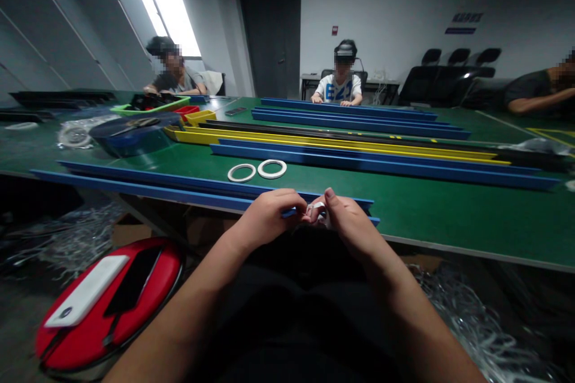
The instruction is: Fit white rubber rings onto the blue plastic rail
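Close to my body, at the front edge of the table, my left hand [279, 210] and my right hand [344, 212] meet with fingers bent. Between their fingertips is a small curled white strip [318, 210], pinched from both sides. My right thumb points up beside it; the fingers partly cover the strip. Just beyond my hands lies a pair of long blue channel profiles [179, 187], running along the table edge. Behind these profiles two thin white rings, like narrow tape rolls, lie flat: a left ring [230, 175] and a right ring [284, 170].
More blue profiles [386, 167], a yellow profile [359, 146] and black strips lie across the green table [449, 209]. A round blue coil [130, 140] sits left. A red stool [155, 287] carries a white box and a phone. Three people sit around the table.
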Demonstrator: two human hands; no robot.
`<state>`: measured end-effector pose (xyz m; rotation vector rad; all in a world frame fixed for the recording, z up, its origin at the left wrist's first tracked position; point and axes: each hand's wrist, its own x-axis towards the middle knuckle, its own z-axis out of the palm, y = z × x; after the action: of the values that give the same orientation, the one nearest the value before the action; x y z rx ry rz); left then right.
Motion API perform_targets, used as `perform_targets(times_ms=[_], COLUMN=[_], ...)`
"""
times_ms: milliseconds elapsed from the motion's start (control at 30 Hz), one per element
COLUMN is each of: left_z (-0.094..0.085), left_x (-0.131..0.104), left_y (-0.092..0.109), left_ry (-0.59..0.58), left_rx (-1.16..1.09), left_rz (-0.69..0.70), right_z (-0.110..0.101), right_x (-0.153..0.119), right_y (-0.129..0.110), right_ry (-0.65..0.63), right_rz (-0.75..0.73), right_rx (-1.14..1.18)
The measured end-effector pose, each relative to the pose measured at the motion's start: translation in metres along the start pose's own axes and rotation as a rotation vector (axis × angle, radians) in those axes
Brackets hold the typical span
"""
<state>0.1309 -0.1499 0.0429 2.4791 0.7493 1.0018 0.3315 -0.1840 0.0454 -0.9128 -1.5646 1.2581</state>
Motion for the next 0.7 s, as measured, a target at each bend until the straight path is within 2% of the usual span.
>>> perform_targets(times_ms=[167,467,567,700], left_z=[0.005,0.016,0.02,0.023], left_x=[-0.001,0.005,0.005,0.005], left_y=[-0.002,0.001,0.002,0.003], left_ry=[0.111,0.127,0.142,0.219], left_rx=[-0.022,-0.218,-0.262,-0.281], left_rz=[0.027,-0.221,-0.25,-0.268], right_z=[-0.002,-0.007,-0.01,-0.013], right_x=[0.001,0.0,-0.001,-0.002], right_y=[0.0,-0.003,-0.005,-0.007], right_ry=[0.02,0.058,0.07,0.066], right_rz=[-0.033,-0.065,-0.069,-0.063], right_rx=[0.105,-0.107,-0.145,-0.124])
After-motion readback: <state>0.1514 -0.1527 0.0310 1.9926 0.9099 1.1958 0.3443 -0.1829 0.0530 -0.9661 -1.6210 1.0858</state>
